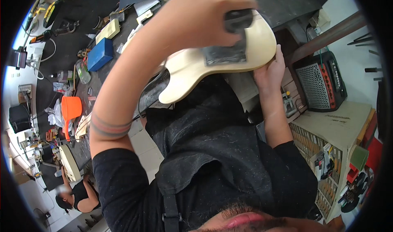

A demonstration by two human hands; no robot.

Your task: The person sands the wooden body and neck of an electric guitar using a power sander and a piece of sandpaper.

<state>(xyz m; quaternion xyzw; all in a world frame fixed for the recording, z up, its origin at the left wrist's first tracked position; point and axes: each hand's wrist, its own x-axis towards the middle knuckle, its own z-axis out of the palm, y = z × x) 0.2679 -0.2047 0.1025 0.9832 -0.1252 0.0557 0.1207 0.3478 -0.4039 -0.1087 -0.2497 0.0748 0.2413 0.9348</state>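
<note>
A pale, unfinished wooden guitar body (262, 39) with a curved horn lies in front of me at the near edge of the dark bench. On its face sits a black palm sander (226, 52) with a square pad, slightly smeared by motion. My left hand (204, 17) is closed over the sander's rounded top from above. My right hand (271, 71) cups the body's right rim, thumb along the edge; its other fingers are mostly hidden underneath. Pale dust specks dot my black apron (204, 121).
A blue box (100, 55), a clear bottle (83, 71) and an orange dipper (71, 108) stand on the bench at left. At right an amplifier (317, 82) rests on a cabinet (331, 123). Far left, another person (80, 197) is beside another pale guitar body (69, 162).
</note>
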